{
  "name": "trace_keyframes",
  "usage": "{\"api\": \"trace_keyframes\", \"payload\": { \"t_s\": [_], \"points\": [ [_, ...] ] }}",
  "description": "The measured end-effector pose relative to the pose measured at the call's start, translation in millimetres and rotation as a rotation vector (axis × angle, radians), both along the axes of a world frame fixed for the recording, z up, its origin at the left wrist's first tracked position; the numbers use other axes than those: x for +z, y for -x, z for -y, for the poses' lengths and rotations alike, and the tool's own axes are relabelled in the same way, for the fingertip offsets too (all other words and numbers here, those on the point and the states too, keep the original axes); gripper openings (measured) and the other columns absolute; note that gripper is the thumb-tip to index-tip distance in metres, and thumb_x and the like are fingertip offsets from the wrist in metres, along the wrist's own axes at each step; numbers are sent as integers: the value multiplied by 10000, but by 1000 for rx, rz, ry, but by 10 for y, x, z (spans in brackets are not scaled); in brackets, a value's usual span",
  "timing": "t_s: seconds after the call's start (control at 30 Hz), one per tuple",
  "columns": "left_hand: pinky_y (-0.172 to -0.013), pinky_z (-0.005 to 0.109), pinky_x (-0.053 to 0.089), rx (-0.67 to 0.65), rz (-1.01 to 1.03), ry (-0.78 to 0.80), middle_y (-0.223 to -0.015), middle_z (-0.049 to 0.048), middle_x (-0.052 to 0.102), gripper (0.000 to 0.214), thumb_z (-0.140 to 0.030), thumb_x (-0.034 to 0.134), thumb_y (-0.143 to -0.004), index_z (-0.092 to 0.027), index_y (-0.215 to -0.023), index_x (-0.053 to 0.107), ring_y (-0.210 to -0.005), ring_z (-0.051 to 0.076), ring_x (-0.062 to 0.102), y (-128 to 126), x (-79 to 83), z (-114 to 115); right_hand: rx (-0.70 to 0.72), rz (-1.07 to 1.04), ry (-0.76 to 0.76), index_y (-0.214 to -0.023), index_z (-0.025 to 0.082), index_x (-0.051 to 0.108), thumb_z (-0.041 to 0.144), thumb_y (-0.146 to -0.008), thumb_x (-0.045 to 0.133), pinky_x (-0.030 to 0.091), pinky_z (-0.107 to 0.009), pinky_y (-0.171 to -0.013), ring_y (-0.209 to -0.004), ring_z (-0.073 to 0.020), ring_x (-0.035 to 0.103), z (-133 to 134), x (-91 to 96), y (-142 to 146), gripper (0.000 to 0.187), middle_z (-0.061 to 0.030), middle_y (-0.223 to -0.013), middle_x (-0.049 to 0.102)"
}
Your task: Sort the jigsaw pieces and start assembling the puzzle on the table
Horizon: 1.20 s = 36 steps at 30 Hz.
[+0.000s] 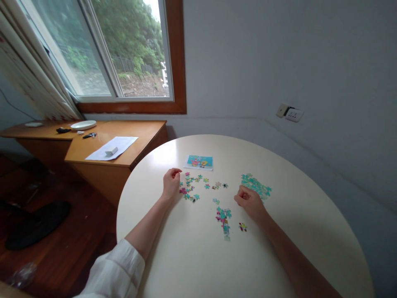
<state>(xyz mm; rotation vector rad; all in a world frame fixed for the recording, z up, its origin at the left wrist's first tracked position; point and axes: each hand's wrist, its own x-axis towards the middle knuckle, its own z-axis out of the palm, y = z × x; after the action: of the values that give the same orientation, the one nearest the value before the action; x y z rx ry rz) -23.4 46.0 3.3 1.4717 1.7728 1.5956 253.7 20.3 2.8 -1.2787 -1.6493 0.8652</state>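
My left hand (171, 183) rests on the round cream table (279, 248), fingers curled, beside a scatter of loose puzzle pieces (190, 188). My right hand (249, 202) lies closed in a loose fist next to a heap of teal pieces (256, 185); I cannot make out anything in it. A small joined strip of pieces (224, 219) sits between my hands, with a lone piece (242, 226) to its right. The puzzle's reference picture card (199, 162) lies further back.
A wooden desk (124, 159) stands to the left under the window, bearing a sheet of paper (112, 147), a white plate (83, 124) and small dark items. A wall socket (293, 114) is at the right. Dark wooden floor lies left of the table.
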Motion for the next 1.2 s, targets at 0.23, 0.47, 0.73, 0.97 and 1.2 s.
{"api": "trace_keyframes", "payload": {
  "t_s": [0.23, 0.47, 0.73, 0.97, 1.2],
  "points": [
    [-615, 250, 415, -24, -25, 44, -655, -1, 559, 191, -133, 424, -682, -156, -714, 610, -617, 118, 500, -2, -29, -2, -4, -8, -13, -514, 216, 376, 451, -621, 621, 306, -246, -439, -455, -101, 359, 7, 29, 17, 355, 45, -468, 387],
    [-738, 321, 460, -137, -277, 44, -825, 36, 551, 238, -115, 465, -718, -162, -826, 672, -746, 139, 529, -134, -29, 85, 38, 55, 2, -527, 209, 399, 571, -612, 619, 281, -245, -438, -458, -97, 323, 32, 76, 34, 433, 53, -474, 348],
    [-824, 438, 398, -155, -664, 199, -988, 97, 550, 252, -292, 548, -781, -198, -980, 671, -942, 244, 506, -202, -55, 122, 87, 70, -5, -569, 206, 389, 520, -687, 574, 295, -253, -484, -496, -97, 334, 10, 40, 0, 384, 50, -531, 350],
    [-856, 427, 375, -205, -622, 232, -953, 86, 566, 198, -271, 578, -760, -199, -906, 690, -939, 240, 511, -219, -32, 133, 65, 44, 25, -565, 208, 389, 494, -657, 631, 281, -251, -472, -483, -92, 327, -3, -11, -13, 386, 57, -511, 358],
    [-858, 411, 373, -193, -589, 357, -994, 79, 589, 201, -267, 590, -728, -215, -901, 677, -983, 250, 525, -234, 40, 139, 16, 29, 63, -497, 204, 388, 523, -540, 700, 236, -230, -428, -437, -73, 288, 12, 19, -5, 449, 68, -454, 349]
  ]
}}
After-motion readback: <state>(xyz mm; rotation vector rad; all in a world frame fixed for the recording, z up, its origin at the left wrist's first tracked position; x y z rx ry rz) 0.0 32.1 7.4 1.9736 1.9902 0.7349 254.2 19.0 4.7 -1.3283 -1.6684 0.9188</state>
